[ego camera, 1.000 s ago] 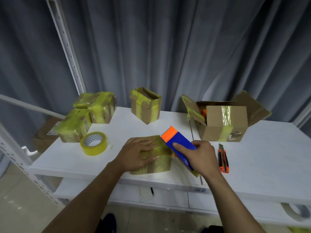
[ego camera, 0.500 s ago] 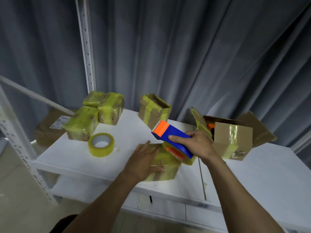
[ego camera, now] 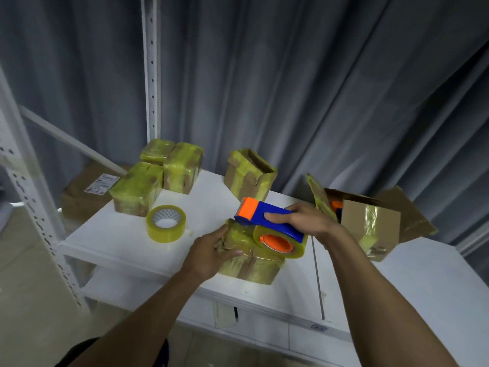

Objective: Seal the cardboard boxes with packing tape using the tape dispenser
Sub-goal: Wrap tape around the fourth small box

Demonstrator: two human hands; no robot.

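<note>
Left hand (ego camera: 211, 251) clasps the small yellow-taped cardboard box (ego camera: 251, 267) at the white table's (ego camera: 119, 239) near edge; right hand (ego camera: 307, 221) grips the blue-and-orange plastic tape dispenser (ego camera: 259, 219) atop it. Box seems light, slick: hold its sides.

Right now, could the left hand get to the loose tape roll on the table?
Probably yes. The tape roll lies on bare table just left of the left hand, with nothing between them. The hand would first have to let go of the taped box it holds.
</note>
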